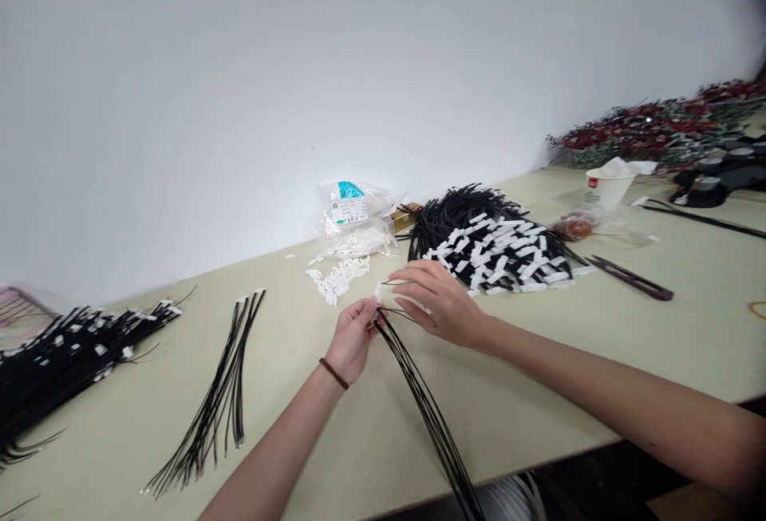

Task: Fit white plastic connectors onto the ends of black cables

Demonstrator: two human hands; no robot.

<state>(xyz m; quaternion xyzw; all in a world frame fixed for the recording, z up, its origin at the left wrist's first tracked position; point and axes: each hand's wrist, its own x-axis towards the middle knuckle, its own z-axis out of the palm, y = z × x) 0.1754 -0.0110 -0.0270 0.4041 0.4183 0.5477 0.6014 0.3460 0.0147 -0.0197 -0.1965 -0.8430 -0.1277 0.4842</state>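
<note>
My left hand [354,337], with a dark band on its wrist, is closed around one end of a bundle of black wires [422,389]. A small white connector piece [378,291] sticks up at its fingertips. The wires hang down past the table's front edge. Just to the right, my right hand [440,303] has its fingers curved together on a thin black wire [400,312] running from the bundle. Its thumb is mostly hidden. Loose white connector pieces [338,278] lie scattered beyond my left hand.
A large pile of black wires with white connectors [491,246] lies behind my right hand. Beside it are a clear plastic bag [359,214], tweezers [634,278] and a paper cup [607,186]. More wire bundles [224,377] lie left. Red and green wiring [664,130] is heaped at far right.
</note>
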